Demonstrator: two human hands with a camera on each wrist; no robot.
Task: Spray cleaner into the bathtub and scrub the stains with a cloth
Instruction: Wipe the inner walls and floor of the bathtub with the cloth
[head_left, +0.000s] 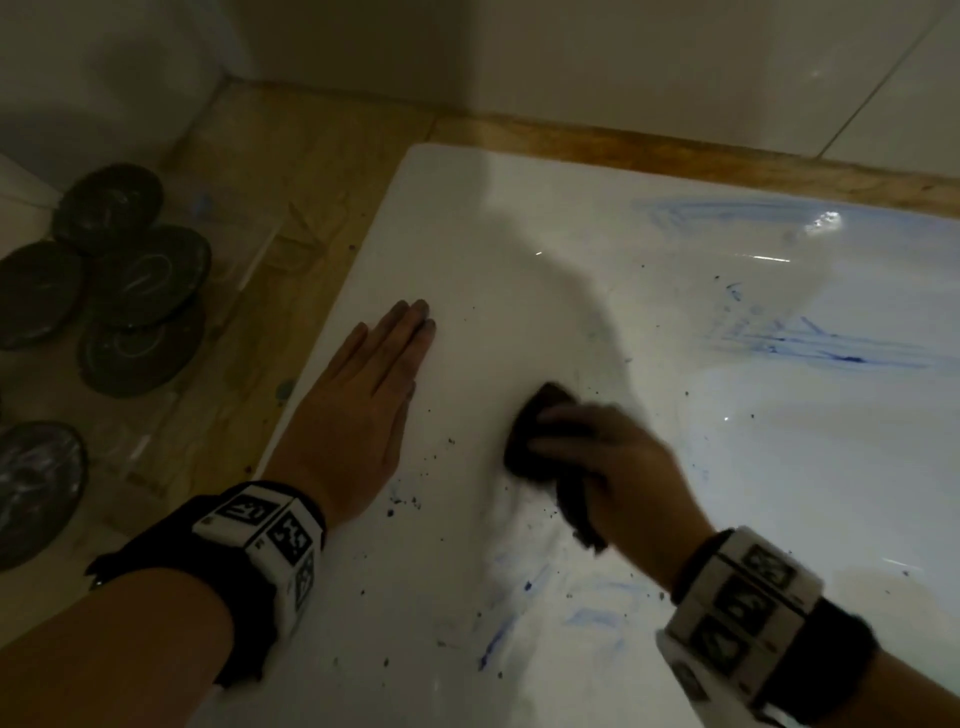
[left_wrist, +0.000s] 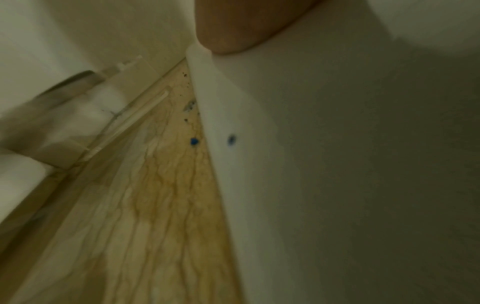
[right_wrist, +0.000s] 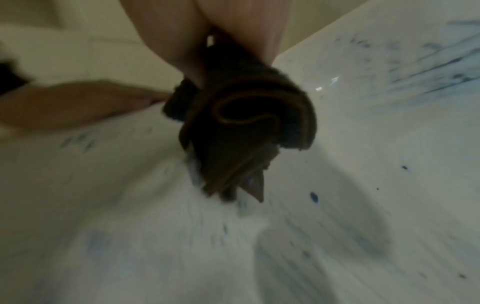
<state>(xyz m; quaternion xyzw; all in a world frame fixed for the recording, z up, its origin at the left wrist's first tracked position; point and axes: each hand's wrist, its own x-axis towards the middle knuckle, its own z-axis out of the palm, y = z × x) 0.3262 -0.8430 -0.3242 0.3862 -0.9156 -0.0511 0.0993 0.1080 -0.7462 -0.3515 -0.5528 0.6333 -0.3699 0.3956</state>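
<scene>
My left hand (head_left: 358, 410) lay flat on the broad white rim of the bathtub (head_left: 467, 218), fingers straight and together, palm down — holding nothing. My right hand (head_left: 597, 457) was clenched around the dark cloth (head_left: 540, 426), pressing it against the tub where the rim curves down toward the basin; that hand looked blurred in the head view. From the right wrist, the cloth (right_wrist: 249, 123) showed folded and rolled under my fingers (right_wrist: 166, 41), its loose corner pointing down onto the smeared white enamel.

Blue stains (head_left: 810, 348) streaked the tub's far slope, with fainter blue smears (head_left: 519, 618) on the rim close to my right wrist and dark specks scattered between my hands. In the left wrist view a blue spot (left_wrist: 231, 139) sat on the rim's outer edge, just beside another on the tan marbled ledge (left_wrist: 155, 205). Several dark round discs (head_left: 140, 280) lay overlapping on that ledge, well apart from the tub, to my left.
</scene>
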